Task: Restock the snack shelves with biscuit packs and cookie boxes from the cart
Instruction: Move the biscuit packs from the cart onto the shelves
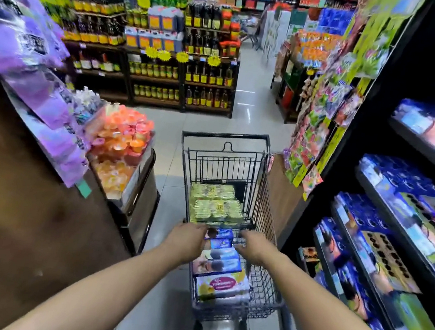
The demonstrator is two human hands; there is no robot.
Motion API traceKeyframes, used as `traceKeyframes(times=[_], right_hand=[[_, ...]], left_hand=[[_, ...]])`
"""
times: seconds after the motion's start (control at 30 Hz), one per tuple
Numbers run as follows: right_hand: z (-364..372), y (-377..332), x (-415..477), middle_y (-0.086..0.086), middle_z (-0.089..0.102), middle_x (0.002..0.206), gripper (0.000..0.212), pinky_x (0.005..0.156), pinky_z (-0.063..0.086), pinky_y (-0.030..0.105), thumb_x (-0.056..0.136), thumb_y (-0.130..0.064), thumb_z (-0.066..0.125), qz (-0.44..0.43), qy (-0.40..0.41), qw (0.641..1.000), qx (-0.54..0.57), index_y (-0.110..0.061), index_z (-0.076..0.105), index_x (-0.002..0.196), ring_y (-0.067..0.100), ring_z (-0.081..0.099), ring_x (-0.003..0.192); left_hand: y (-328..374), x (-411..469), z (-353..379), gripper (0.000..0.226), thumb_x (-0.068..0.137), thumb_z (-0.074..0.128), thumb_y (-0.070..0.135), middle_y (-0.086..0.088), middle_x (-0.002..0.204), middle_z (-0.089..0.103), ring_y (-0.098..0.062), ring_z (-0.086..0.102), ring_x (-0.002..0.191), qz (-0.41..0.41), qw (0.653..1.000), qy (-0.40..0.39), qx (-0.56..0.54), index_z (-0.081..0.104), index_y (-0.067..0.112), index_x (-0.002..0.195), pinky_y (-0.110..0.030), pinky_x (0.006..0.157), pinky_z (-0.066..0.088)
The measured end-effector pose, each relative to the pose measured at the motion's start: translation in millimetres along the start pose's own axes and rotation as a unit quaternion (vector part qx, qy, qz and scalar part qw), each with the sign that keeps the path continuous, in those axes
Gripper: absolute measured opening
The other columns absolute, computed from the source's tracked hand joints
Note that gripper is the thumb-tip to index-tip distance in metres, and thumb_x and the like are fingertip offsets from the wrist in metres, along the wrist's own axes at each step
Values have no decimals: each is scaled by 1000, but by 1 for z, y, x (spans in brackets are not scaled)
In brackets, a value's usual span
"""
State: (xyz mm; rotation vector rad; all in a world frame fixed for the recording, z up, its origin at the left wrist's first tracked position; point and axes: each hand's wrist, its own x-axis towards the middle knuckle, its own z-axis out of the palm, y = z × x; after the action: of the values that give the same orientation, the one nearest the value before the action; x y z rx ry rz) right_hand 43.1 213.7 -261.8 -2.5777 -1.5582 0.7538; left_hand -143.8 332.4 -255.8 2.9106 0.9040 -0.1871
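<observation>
Step in hand: picking stock out of the cart (pixel 259 290), nothing shelved from this grab yet.

Left hand (pixel 188 238) and right hand (pixel 252 245) both reach down at the near basket, flanking the top blue box (pixel 220 233). The left hand's fingers are hidden behind its own back. The right hand's fingers curl down at the box's right edge. Can't tell if either actually has a grip or just touches.

Stock:
- cookie boxes (pixel 218 265): stacked just under and nearer than the hands. Flat rectangular cartons with glossy print, mostly blue; the nearest one is pale with yellow.
- biscuit packs (pixel 216 205): just beyond the hands in the far basket. Green-yellow soft film wrap, crinkly, laid in flat bundles.

The cart is black wire mesh, rigid, on castors, standing on shiny floor tiles (pixel 209 126).

The target snack shelves (pixel 361 142) are to the right of the right hand: a black frame with sloped tiers, already holding similar blue cartons.

Next move, my read: grip the top carton by both short ends, lift it clear of the wire rim, then swing right to a tier with matching boxes. Cartons are stiff, so an end grip should hold. Film packs will sag and need support from below.
</observation>
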Motion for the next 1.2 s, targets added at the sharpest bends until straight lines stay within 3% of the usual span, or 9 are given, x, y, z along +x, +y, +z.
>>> traceKeyframes(times=[0.13, 0.3, 0.43, 0.6, 0.73, 0.9, 1.1, 1.2], right_hand=[[-2, -5, 61, 9, 52, 147, 51, 109, 43, 36, 97, -34, 57, 10, -29, 999, 13, -16, 50, 144, 26, 51, 132], [-12, -10, 134, 12, 57, 140, 48, 99, 48, 34, 96, -36, 58, 51, -68, 996, 19, -14, 55, 139, 27, 57, 124], [-23, -16, 186, 14, 58, 138, 49, 96, 49, 34, 96, -34, 57, 73, -89, 993, 24, -11, 54, 139, 28, 58, 121], [-11, -11, 230, 16, 55, 142, 51, 101, 47, 35, 97, -36, 54, 92, -108, 989, 41, -12, 51, 143, 30, 55, 126], [6, 8, 259, 11, 51, 146, 52, 105, 46, 39, 99, -40, 55, 94, -138, 983, 71, -16, 48, 145, 27, 58, 122], [25, 49, 303, 11, 53, 145, 58, 105, 45, 35, 99, -38, 58, 114, -156, 976, 101, -14, 42, 149, 28, 54, 128], [49, 100, 360, 16, 53, 143, 69, 104, 43, 32, 93, -39, 69, 167, -132, 954, 210, -11, 38, 148, 30, 55, 125], [66, 123, 393, 19, 46, 148, 83, 111, 41, 49, 86, -48, 74, 194, -103, 941, 259, -10, 35, 148, 36, 47, 134]], left_hand=[[-37, 53, 14, 27, 95, 45, 24, -9, 109, 69, -33, 65, 101, 2, 999, -41, -5, 54, 21, 120, -39, 73, 42], [-85, 121, 26, 32, 93, 48, 12, -13, 104, 66, -35, 66, 90, 2, 996, -89, -7, 53, 19, 123, -39, 66, 47], [-122, 175, 36, 33, 93, 48, 12, -15, 107, 68, -36, 67, 93, 26, 995, -101, -1, 52, 19, 125, -39, 70, 50], [-141, 220, 58, 31, 91, 45, 12, -12, 108, 68, -33, 64, 99, 27, 992, -122, -17, 55, 18, 119, -37, 73, 36], [-143, 237, 91, 26, 91, 43, 16, -8, 111, 63, -33, 58, 106, 27, 992, -114, -38, 57, 18, 113, -41, 83, 41], [-143, 256, 136, 41, 98, 40, 30, -5, 141, 49, -30, 40, 133, -8, 993, -118, -26, 51, 21, 136, -43, 112, 29], [-135, 275, 181, 57, 102, 33, 40, -9, 168, 7, -34, -3, 154, -52, 987, -149, -8, 22, 27, 157, -55, 123, -1], [-135, 285, 210, 61, 104, 29, 44, -8, 168, -11, -33, -22, 151, -65, 987, -149, -5, 11, 30, 160, -56, 121, -12]])
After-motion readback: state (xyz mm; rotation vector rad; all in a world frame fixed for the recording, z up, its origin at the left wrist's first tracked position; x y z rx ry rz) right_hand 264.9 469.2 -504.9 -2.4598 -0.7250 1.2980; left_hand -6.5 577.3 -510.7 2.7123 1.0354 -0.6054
